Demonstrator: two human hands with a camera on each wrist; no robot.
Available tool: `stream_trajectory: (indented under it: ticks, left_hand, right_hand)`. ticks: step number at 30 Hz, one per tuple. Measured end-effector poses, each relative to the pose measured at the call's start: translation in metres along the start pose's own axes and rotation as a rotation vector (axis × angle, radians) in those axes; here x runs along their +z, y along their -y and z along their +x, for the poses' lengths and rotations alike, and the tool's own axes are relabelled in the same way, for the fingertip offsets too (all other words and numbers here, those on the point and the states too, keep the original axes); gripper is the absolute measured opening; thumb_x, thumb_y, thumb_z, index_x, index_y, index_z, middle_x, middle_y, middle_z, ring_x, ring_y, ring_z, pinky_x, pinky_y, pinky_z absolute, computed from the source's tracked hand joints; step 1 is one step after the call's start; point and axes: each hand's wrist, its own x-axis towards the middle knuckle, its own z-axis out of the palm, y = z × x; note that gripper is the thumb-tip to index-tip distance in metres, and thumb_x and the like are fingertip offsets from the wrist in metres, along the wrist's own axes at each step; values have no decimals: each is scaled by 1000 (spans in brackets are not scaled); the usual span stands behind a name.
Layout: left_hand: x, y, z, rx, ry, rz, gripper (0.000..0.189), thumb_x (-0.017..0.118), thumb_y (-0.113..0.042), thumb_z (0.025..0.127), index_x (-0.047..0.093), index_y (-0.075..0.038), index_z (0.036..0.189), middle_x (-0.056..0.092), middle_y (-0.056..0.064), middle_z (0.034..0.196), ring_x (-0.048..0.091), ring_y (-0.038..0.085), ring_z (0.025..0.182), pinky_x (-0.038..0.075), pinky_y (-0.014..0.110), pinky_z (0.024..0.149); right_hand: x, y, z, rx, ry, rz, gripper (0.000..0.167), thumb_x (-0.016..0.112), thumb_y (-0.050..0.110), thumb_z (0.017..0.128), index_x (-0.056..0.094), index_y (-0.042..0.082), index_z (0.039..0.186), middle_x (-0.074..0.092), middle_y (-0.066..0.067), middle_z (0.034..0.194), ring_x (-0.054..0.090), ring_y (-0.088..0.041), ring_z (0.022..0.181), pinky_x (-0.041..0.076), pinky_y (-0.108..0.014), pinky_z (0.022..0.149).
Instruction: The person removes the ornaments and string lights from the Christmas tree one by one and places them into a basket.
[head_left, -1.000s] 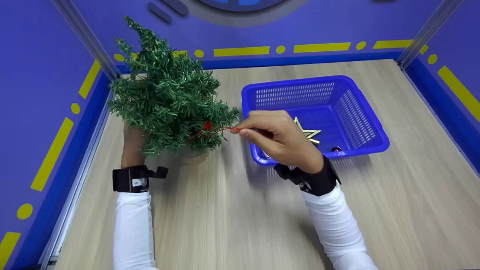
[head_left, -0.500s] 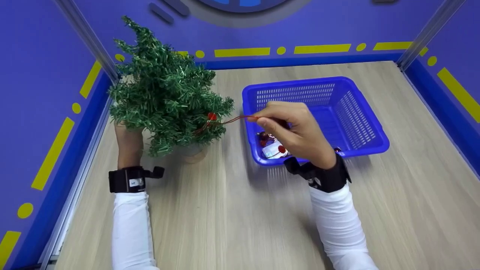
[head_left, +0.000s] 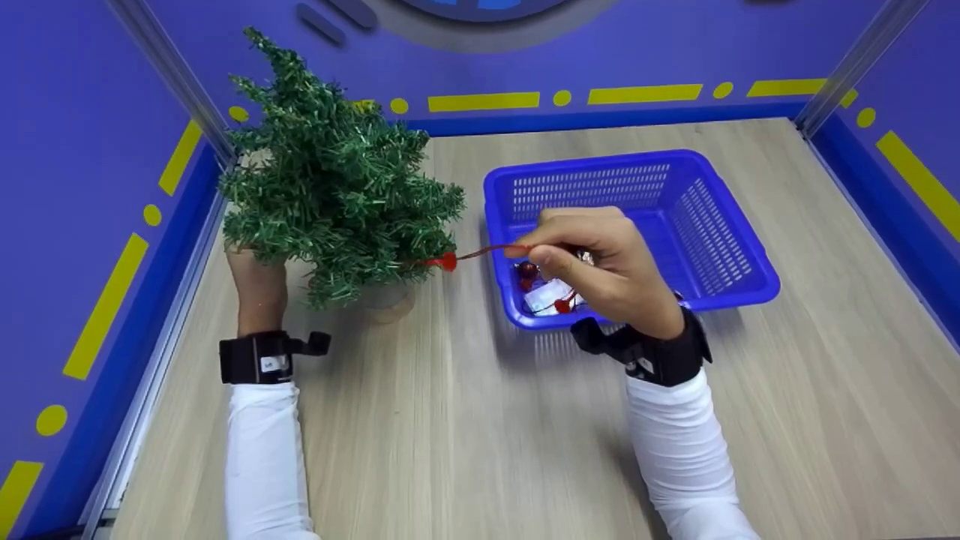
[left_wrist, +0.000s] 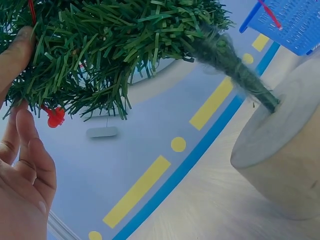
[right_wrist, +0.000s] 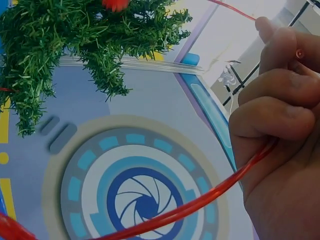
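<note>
A small green artificial Christmas tree stands at the left on a pale round base. A red string of lights runs from its lower right branches to my right hand, which pinches the wire between thumb and index finger above the basket. Red wire also passes under the curled fingers in the right wrist view. A red light hangs on the wire at the branch edge. My left hand is partly hidden behind the tree; in the left wrist view its thumb and fingers grip a branch.
A blue plastic basket stands to the right of the tree. Inside it lie a white box, a dark red ball and another red light. Blue panels wall the wooden table.
My right hand has moved right over the basket, drawing the wire out from the tree. The red light has shifted to the branch edge. My left hand has moved slightly left.
</note>
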Motion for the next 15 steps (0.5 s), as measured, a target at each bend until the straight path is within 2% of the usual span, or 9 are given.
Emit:
stream_trajectory:
  ticks: [4,8,10,13,15]
  left_hand:
    - [4,-2,0,-21,-23,-131,31,86,-6,80,72,-2,107,75,6,103,70,15,98,55,28,84]
    - [7,-2,0,-7,-35,-83,27,84,-2,81,73,-2,106,76,6,102,71,14,96,56,28,82]
    - [6,-2,0,12,-36,-6,25,81,2,83,73,-3,106,76,5,102,70,13,95,56,27,81]
    - [5,-2,1,33,-31,73,22,73,8,87,73,-4,106,76,3,101,70,12,95,55,26,82]
    - [5,-2,1,17,-20,39,22,68,8,91,72,-4,109,76,3,105,69,12,99,54,27,86]
  right_hand:
    - [2,1,0,-14,62,48,25,62,21,102,77,1,99,60,-4,70,51,-11,62,41,-22,54]
    - [5,1,-1,-58,185,169,18,62,12,102,76,1,100,58,-4,67,50,-10,58,41,-21,51]
    - [5,1,-1,-68,228,218,17,62,10,101,76,1,100,55,-3,65,48,-9,57,39,-20,50]
    - [3,2,-2,-62,222,235,18,62,11,101,77,1,100,54,-3,65,45,-9,56,37,-20,49]
    - [1,3,-3,-46,194,227,19,62,12,101,78,2,100,54,-3,64,47,-9,56,41,-20,48]
